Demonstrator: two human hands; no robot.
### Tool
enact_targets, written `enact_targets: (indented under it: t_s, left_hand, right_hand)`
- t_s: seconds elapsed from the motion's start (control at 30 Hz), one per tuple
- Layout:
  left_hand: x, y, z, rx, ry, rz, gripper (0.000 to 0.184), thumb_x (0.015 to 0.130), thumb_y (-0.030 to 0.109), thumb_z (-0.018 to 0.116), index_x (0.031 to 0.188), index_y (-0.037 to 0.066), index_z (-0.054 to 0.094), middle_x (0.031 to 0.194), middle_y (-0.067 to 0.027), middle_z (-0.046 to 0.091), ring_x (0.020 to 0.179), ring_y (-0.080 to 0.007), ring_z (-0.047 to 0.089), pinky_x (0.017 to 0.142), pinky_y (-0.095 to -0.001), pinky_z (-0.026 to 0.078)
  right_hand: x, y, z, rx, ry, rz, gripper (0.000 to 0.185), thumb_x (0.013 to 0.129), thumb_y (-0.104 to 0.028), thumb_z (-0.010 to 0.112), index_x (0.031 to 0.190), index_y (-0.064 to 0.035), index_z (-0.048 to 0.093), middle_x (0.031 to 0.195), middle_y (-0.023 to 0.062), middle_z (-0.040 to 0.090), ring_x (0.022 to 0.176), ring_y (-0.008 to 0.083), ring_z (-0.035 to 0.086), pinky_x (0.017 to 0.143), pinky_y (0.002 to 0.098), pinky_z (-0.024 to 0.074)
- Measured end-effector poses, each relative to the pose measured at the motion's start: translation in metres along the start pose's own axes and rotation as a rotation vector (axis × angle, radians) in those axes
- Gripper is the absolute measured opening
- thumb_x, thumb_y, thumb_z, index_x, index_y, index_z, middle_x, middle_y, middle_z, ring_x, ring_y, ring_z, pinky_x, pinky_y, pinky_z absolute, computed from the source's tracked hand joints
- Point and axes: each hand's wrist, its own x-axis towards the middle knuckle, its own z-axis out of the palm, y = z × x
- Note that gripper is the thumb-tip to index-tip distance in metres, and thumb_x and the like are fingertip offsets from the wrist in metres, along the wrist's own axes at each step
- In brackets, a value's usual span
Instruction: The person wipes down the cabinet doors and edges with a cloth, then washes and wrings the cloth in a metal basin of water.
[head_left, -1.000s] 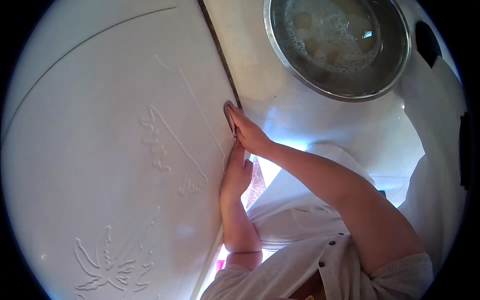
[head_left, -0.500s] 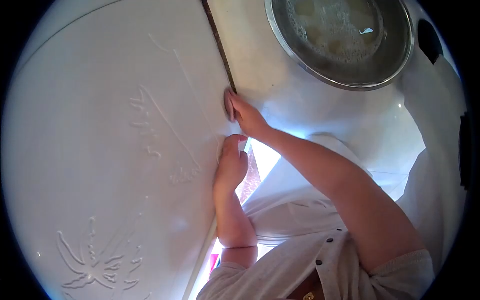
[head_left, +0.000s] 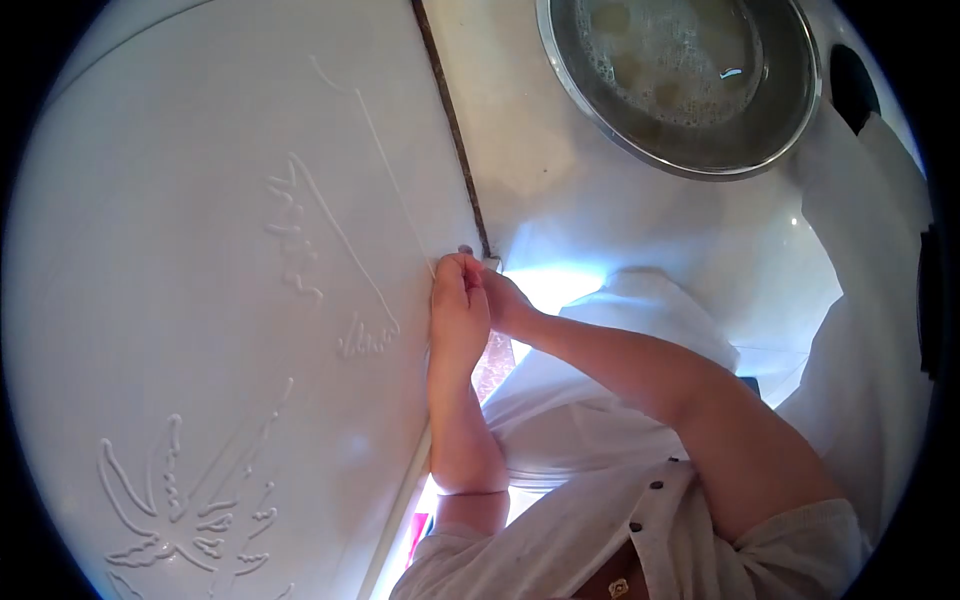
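My left hand (head_left: 461, 300) rests along the edge of a white panel (head_left: 220, 230) with raised leaf-like relief, its fingers curled in and touching my right hand. What those fingers hold, if anything, is hidden. Beside it, my right hand (head_left: 503, 300) is closed and partly covered by the left. A small greyish-brown tip (head_left: 466, 250) shows just above the fingers; it looks like part of the flat pad seen in my right hand earlier. Both hands are at the lower end of a dark strip (head_left: 455, 130) that runs along the panel's edge.
A round metal basin (head_left: 690, 165) with foamy, cloudy liquid stands at the top right on a pale surface (head_left: 560, 200). White fabric (head_left: 860, 290) hangs at the right side. A dark rounded object (head_left: 855, 88) is beside the basin.
My right hand has come down from the dark strip to meet my left hand. Most of the pad is now out of sight. The view has shifted slightly over the panel and basin.
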Motion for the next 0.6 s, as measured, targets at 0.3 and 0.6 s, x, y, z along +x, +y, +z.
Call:
enact_targets:
  t_s: [0.3, 0.6]
  left_hand:
    - [0.001, 0.025, -0.014, -0.12, 0.11, 0.214, 0.052, 0.08, -0.008, 0.04, 0.131, -0.001, 0.043, 0.138, -0.0199, 0.042, 0.131, -0.0331, 0.038, 0.107, -0.0404, 0.032]
    - [0.004, 0.023, -0.015, -0.018, 0.114, 0.202, 0.065, 0.081, -0.007, 0.042, 0.144, -0.002, 0.028, 0.149, -0.0214, 0.028, 0.138, -0.0351, 0.029, 0.112, -0.0401, 0.025]
  right_hand:
    - [0.094, -0.086, -0.059, -0.015, 0.431, -0.477, 0.049, 0.091, 0.004, 0.042, 0.139, -0.0062, 0.042, 0.141, 0.0151, 0.045, 0.128, 0.0231, 0.047, 0.104, 0.0277, 0.0361]
    - [0.083, -0.074, -0.047, -0.017, 0.404, -0.472, 0.052, 0.09, 0.008, 0.042, 0.14, -0.0075, 0.041, 0.143, 0.017, 0.042, 0.13, 0.0263, 0.045, 0.106, 0.0299, 0.0357]
